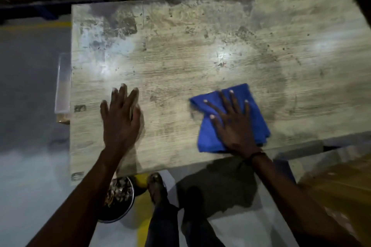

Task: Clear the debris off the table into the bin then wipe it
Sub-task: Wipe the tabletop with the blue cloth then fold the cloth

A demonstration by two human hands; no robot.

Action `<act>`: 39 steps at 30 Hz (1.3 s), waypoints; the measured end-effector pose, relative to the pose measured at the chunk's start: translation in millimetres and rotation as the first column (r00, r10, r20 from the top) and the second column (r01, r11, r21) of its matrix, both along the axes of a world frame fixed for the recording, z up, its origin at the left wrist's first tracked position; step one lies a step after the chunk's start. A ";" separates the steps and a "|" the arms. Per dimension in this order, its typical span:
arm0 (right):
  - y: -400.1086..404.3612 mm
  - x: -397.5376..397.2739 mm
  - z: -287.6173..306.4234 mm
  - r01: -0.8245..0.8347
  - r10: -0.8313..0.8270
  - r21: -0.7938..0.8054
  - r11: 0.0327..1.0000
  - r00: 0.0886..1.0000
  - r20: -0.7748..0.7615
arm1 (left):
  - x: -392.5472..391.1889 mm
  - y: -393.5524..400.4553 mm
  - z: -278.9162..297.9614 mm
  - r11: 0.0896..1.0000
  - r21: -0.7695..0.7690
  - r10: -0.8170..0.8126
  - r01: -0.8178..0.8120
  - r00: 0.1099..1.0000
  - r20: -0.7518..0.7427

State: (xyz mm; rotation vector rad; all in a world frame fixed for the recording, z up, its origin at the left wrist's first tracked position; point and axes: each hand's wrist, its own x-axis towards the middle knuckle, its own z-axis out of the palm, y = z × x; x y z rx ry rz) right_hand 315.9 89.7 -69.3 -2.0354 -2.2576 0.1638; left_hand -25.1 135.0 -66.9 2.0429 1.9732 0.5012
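The table (200, 50) filled most of the head view, a pale wood-grain top, scuffed and blotched with dark stains, with bright patches of glare near its left and right parts. On its near right part lay a folded blue cloth (230, 118), close to the front edge, and the right hand (234, 126) lay flat on top of it, palm down, fingers straight and spread apart, pressing the cloth against the surface. A dark band showed at that wrist. The left hand (120, 114) was out over the near left part of the table, well apart from the cloth, fingers straight and held nearly together; it looked blurred, and I could not tell whether the palm was touching the wood or just above it. Below the front edge, on the floor beside the left forearm, stood a round dark bin (118, 196) with a heap of light scraps inside it. A foot (157, 186) stood just to the right of the bin, partly on a yellow floor line (142, 202). A clear plastic container (63, 84) sat against the table's left edge.
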 end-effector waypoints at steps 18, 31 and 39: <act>-41.8 -40.3 -4.7 -0.048 0.048 -0.003 0.999 0.999 -0.016 | -5.2 -7.0 0.9 0.998 0.055 0.030 -0.030 0.999 0.011; -0.5 -171.1 -10.8 0.023 -0.020 0.040 0.999 0.998 -0.064 | -42.6 -23.2 -9.3 0.999 0.041 -0.029 0.030 0.999 -0.027; -54.7 -180.2 -7.1 0.121 -0.120 0.025 0.992 0.992 -0.041 | -117.8 -65.0 -13.1 0.999 0.043 -0.018 0.019 0.999 -0.031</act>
